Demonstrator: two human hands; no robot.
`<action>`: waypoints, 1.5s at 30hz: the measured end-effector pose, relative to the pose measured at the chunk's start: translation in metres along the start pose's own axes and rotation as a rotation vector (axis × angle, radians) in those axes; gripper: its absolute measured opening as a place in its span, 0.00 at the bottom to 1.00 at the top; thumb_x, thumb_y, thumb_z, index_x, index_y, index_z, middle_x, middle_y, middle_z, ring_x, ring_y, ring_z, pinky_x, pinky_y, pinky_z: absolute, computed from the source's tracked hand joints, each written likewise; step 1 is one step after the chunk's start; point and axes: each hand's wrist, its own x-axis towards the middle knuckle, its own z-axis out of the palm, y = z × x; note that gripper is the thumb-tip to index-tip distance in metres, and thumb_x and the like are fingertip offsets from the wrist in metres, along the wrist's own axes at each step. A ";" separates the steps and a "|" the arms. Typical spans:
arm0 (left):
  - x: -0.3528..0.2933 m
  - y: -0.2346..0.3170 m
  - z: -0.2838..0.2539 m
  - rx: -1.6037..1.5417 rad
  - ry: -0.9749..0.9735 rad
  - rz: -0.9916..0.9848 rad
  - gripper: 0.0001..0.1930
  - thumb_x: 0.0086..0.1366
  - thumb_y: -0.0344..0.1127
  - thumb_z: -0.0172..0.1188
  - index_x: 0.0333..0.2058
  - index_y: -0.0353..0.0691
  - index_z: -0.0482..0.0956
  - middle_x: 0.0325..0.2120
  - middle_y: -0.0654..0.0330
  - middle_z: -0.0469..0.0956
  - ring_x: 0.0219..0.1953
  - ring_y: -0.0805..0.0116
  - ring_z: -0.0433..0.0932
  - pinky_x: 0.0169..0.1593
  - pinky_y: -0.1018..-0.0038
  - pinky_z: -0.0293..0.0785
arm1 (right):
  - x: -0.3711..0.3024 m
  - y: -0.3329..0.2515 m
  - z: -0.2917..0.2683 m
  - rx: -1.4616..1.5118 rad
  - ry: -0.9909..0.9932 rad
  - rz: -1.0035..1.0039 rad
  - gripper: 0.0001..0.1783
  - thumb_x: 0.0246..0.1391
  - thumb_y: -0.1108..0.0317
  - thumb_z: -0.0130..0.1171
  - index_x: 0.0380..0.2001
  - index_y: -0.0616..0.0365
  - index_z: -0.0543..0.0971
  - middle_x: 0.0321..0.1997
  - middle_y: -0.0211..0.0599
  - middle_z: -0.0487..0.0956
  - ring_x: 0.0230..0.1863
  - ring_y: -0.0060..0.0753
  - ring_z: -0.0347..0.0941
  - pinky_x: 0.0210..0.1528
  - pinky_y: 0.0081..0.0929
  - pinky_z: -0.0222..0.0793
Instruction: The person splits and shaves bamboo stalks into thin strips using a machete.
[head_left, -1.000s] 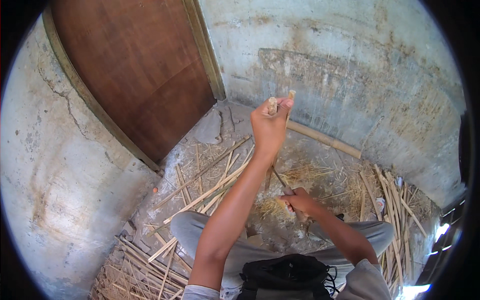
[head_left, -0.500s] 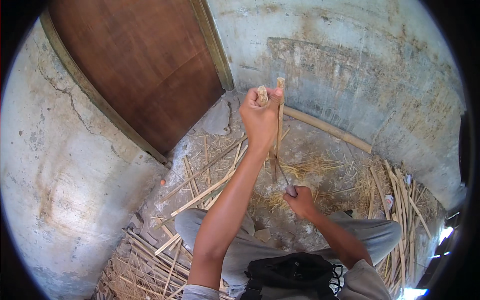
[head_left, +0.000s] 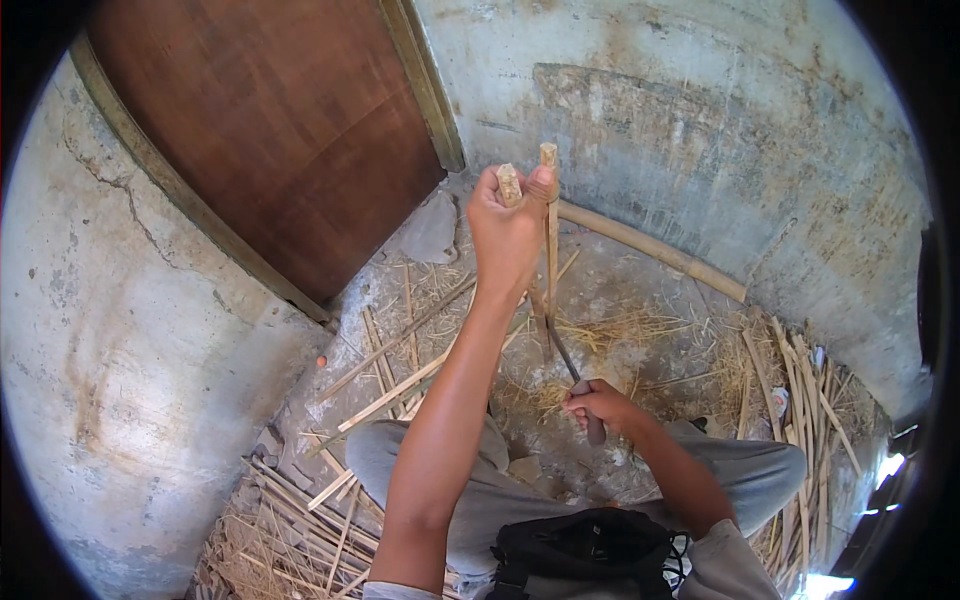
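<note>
My left hand (head_left: 503, 232) is raised in front of me, closed around a bamboo strip (head_left: 552, 240) that stands upright. The strip is split at the top into two spread pieces, and the pale end of the second piece (head_left: 509, 184) pokes out of my fist. Lower down the pieces come together near the floor. In my right hand (head_left: 606, 402) is a knife (head_left: 595, 430) with a brown handle, gripped close to my lap. Its thin dark blade points up and away, its tip end meeting the lower strip; whether it sits inside the split I cannot tell.
Bamboo strips (head_left: 285, 505) lie heaped at my left, and more strips (head_left: 800, 400) are piled at my right. Straw-like shavings (head_left: 625, 330) litter the floor. A bamboo pole (head_left: 650, 250) lies along the stained wall (head_left: 700, 140). A brown door (head_left: 270, 130) stands at the back left.
My left hand has shifted slightly left and up with the strip. The knife in my right hand has turned, so more of its handle and blade shows.
</note>
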 end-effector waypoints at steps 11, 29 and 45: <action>-0.010 0.002 0.004 0.031 -0.025 0.017 0.19 0.62 0.43 0.67 0.28 0.44 0.64 0.15 0.69 0.66 0.15 0.82 0.61 0.16 0.82 0.54 | 0.059 0.066 -0.028 0.188 -0.076 0.295 0.17 0.56 0.58 0.65 0.25 0.55 0.69 0.16 0.27 0.67 0.16 0.26 0.65 0.19 0.28 0.65; -0.030 0.020 0.029 0.192 0.000 0.084 0.18 0.55 0.40 0.73 0.37 0.31 0.83 0.16 0.73 0.67 0.19 0.84 0.61 0.23 0.81 0.57 | 0.069 0.087 -0.047 -0.924 0.725 -0.186 0.15 0.44 0.66 0.57 0.22 0.73 0.77 0.25 0.66 0.77 0.32 0.65 0.77 0.35 0.46 0.74; -0.010 0.016 0.004 0.178 -0.021 0.033 0.12 0.57 0.35 0.71 0.33 0.31 0.85 0.20 0.68 0.77 0.23 0.82 0.67 0.28 0.81 0.63 | 0.003 0.014 0.026 -0.699 0.627 -0.374 0.20 0.44 0.59 0.68 0.19 0.68 0.76 0.16 0.49 0.75 0.20 0.43 0.73 0.28 0.39 0.68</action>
